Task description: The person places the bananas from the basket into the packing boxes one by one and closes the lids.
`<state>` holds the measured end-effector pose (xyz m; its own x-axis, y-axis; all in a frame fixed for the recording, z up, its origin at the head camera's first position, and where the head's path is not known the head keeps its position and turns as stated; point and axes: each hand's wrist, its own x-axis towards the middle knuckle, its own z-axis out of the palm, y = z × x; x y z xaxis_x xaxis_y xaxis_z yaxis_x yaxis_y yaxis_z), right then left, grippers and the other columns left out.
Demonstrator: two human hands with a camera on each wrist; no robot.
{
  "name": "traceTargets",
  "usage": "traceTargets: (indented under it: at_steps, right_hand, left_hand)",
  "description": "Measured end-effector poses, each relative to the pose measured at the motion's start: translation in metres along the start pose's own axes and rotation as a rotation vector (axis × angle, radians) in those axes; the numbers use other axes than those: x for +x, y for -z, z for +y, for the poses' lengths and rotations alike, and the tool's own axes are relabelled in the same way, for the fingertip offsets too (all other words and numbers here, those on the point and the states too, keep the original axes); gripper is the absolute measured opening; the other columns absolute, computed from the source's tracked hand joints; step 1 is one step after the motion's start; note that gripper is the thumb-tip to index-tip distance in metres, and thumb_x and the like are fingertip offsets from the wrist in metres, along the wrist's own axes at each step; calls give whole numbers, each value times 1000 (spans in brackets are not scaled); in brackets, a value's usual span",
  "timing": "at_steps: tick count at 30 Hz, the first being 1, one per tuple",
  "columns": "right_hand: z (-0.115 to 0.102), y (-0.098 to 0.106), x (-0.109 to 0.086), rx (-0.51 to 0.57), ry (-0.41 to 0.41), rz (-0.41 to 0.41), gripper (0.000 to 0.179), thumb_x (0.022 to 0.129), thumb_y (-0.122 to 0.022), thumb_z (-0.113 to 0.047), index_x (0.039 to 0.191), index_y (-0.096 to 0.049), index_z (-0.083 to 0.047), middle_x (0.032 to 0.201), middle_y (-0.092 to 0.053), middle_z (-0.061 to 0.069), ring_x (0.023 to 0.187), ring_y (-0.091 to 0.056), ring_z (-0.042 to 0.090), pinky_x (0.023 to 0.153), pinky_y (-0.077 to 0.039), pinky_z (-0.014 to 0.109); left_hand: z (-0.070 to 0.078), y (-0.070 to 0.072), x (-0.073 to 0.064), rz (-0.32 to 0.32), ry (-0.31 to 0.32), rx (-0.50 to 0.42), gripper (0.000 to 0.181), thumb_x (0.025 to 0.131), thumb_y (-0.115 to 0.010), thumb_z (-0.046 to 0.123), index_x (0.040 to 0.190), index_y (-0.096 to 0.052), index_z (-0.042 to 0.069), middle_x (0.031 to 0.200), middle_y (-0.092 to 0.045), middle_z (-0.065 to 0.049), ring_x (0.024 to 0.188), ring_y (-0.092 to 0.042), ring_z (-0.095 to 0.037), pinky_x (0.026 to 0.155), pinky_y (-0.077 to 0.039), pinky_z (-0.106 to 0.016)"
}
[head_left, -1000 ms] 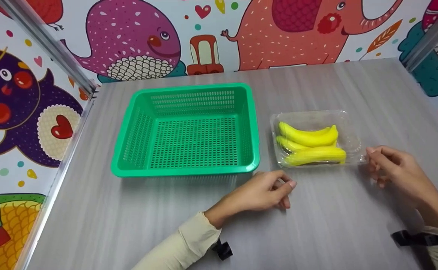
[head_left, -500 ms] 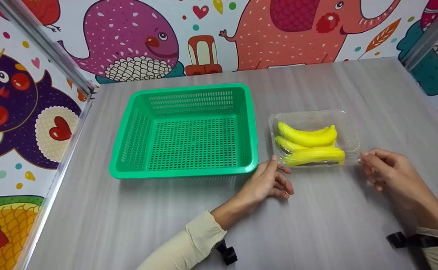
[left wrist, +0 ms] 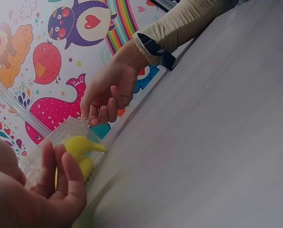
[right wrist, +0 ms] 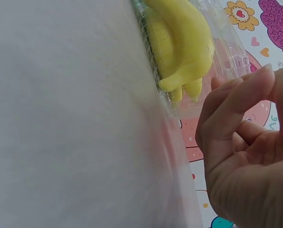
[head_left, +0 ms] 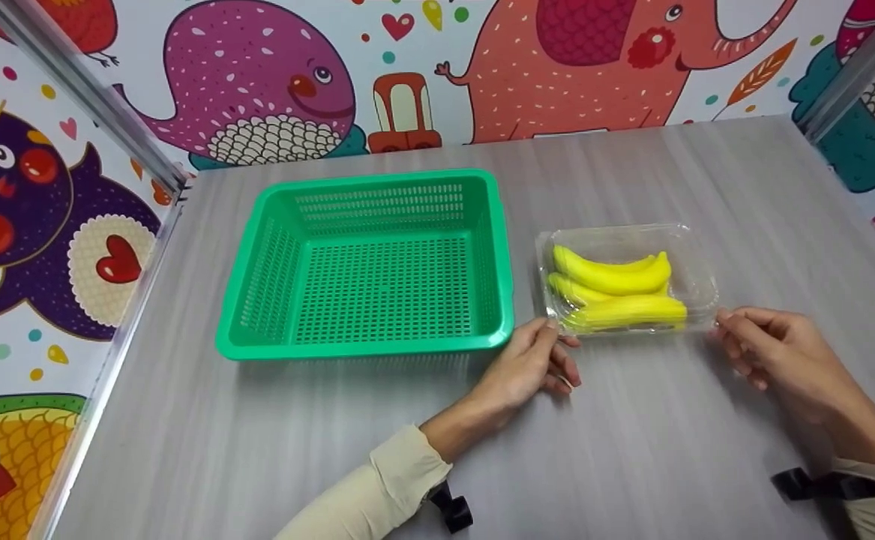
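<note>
Yellow bananas (head_left: 617, 277) lie together in a clear plastic container (head_left: 617, 237) on the table, right of the green basket. At the container's near left corner, my left hand (head_left: 519, 367) pinches the rim, thumb on top and fingers below. My right hand (head_left: 782, 349) pinches the near right corner between thumb and index finger, its other fingers curled. In the left wrist view, the left fingers (left wrist: 67, 178) partly hide the bananas (left wrist: 82, 148). Banana tips (right wrist: 181, 88) show beside the right hand (right wrist: 250, 137) in the right wrist view.
A green perforated basket (head_left: 366, 350) with nothing in it stands left of the container, close to my left hand. Walls printed with cartoon animals (head_left: 579, 82) border the grey table (head_left: 632, 450) at the back and sides.
My left hand has moved up from the table in front to the container's near left corner and taken hold of it. My right hand has shifted slightly left onto the right corner.
</note>
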<state>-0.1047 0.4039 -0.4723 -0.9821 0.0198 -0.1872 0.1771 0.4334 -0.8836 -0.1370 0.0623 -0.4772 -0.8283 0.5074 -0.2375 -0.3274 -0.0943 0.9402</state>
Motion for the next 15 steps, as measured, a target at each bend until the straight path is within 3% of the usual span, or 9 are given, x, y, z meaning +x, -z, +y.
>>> traceTargets:
  at_steps: [10,15]
  right_hand:
    - [0,-4,-3,58,68,9,40,115,-55,-27,105,-63,11,72,-58,-2,55,-51,20,40,-42,35]
    - [-1,-5,-4,98,59,-8,36,115,-55,-22,109,-64,12,73,-59,-2,54,-52,14,40,-44,31]
  left_hand:
    - [-2,4,2,-9,-36,62,33,118,-41,22,116,-66,0,76,-66,2,70,-65,-12,68,-59,-23]
    - [-4,7,2,1,-63,110,30,117,-44,24,116,-65,1,76,-65,4,69,-64,-13,69,-56,-22]
